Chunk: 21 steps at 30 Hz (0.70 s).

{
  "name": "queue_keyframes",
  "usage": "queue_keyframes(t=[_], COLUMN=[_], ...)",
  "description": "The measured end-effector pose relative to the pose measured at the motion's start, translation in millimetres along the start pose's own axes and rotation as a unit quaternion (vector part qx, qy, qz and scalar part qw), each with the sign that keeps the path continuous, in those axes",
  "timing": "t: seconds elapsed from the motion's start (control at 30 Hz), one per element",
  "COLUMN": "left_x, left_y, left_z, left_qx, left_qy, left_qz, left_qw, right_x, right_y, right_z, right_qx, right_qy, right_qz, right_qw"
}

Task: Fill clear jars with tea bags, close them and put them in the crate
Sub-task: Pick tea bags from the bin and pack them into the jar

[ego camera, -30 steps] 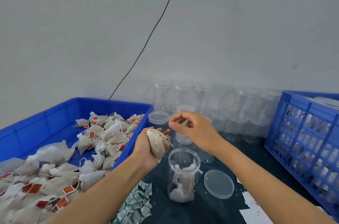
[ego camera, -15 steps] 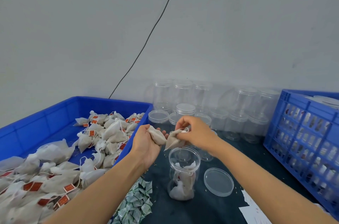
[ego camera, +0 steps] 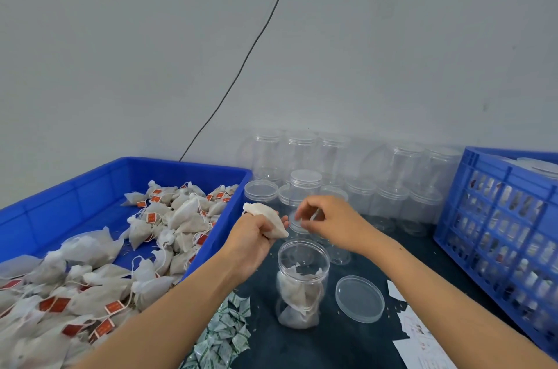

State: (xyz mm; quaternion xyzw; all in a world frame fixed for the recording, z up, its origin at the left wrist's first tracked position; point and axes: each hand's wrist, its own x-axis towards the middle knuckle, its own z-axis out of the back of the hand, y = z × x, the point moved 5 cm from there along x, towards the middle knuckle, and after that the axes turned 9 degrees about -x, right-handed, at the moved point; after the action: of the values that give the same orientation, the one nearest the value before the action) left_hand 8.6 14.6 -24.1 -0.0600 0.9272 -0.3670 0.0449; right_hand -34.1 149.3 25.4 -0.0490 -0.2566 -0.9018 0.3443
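Clear jar (ego camera: 303,281) upright, lidless, part-filled with tea bags (ego camera: 297,293)

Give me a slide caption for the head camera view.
Left hand holds a tea bag above an open, partly filled jar.

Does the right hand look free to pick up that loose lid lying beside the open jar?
Probably yes. The lid lies flat and uncovered on the table right of the open jar, below the right hand, which appears to hold nothing.
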Motion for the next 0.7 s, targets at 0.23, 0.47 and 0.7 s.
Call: queue_keyframes(t=[0.23,0.47,0.7], left_x=[-2,1,17], left_y=[7,-9,-24], left_z=[0,1,26], left_qx=[0.343,0.367,0.505], left_qy=[0.077,0.065,-0.026], left_qz=[-0.100,-0.110,-0.128], left_qw=[0.931,0.921,0.853], right_x=[4,4,-5], right_y=[19,7,8], right_z=[-2,1,-43], right_qx=[0.043,-0.086,-0.230], right_qy=[-0.020,-0.002,0.190], right_qz=[0.049,0.034,0.040], right_qw=[0.998,0.996,0.954])
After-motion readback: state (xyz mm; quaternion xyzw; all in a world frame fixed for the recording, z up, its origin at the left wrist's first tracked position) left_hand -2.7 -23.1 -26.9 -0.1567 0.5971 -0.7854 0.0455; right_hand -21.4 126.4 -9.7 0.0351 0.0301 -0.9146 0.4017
